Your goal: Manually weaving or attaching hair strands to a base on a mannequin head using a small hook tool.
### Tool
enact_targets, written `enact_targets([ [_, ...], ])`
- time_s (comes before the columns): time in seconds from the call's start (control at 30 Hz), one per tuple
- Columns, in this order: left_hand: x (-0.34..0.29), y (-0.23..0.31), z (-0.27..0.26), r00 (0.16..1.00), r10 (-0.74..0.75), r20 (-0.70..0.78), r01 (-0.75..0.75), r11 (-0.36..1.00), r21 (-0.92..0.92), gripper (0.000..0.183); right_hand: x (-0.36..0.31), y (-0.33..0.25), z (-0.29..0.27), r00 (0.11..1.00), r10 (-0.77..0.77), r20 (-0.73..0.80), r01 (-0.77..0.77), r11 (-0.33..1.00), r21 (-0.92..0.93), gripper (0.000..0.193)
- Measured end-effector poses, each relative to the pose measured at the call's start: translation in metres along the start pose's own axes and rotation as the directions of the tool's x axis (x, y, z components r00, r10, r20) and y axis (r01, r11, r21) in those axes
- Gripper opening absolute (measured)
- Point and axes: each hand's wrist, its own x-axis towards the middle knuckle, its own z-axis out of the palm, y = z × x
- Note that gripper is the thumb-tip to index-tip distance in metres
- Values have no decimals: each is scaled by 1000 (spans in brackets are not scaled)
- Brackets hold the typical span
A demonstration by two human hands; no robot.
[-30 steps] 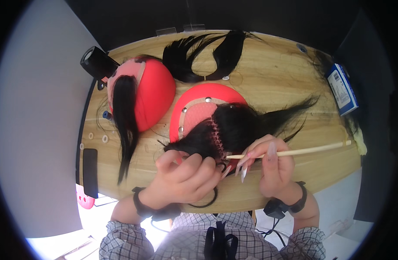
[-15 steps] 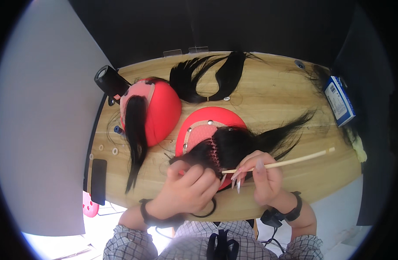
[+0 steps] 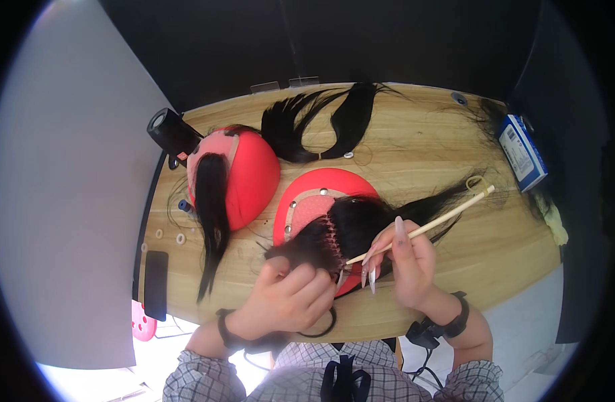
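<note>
My left hand is closed with fingers bent at the near side of a red dome-shaped wig block, pinching the black hair there. The pink mesh cap on the block carries black hair, parted along a stitched-looking line. In my right hand is a slim pale wooden-handled needle, slanting up to the right. Its tapered end meets the cap's near edge beside my left fingertips; the very tip is too small to make out. A thin tan loop hangs about the handle's far end.
A second red wig block with a black hair lock stands on the left, by a black cylindrical speaker. A loose black hair bundle lies at the back. A phone-like dark slab is near left; a blue-white box stands right.
The needle's handle has swung up to a steeper slant, its tapered end staying at the cap's near edge. My right hand has turned slightly with it; my left hand stays nearly in place.
</note>
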Motion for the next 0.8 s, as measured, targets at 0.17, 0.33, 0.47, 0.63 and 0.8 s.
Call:
enact_targets([
  [0.17, 2, -3, 5, 982, 57, -180, -76, 992, -104, 13, 2, -1, -1, 999, 41, -24, -40, 998, 54, 33],
  [0.33, 1, -4, 13, 971, 22, -238, -106, 931, -348, 11, 3, -1, -1, 997, 70, -27, -67, 995, 71, 33],
  [0.47, 11, -9, 19, 954, -8, -301, -172, 806, -566, 12, 5, -2, 0, 995, 86, -46, -81, 993, 86, 33],
  [0.63, 19, -11, 27, 952, 9, -306, -217, 725, -654, 10, 9, -3, -1, 991, 106, -77, -97, 988, 121, 32],
  [0.8, 22, -7, 25, 952, 14, -305, -213, 747, -629, 10, 13, -5, -5, 985, 140, -105, -122, 979, 163, 32],
])
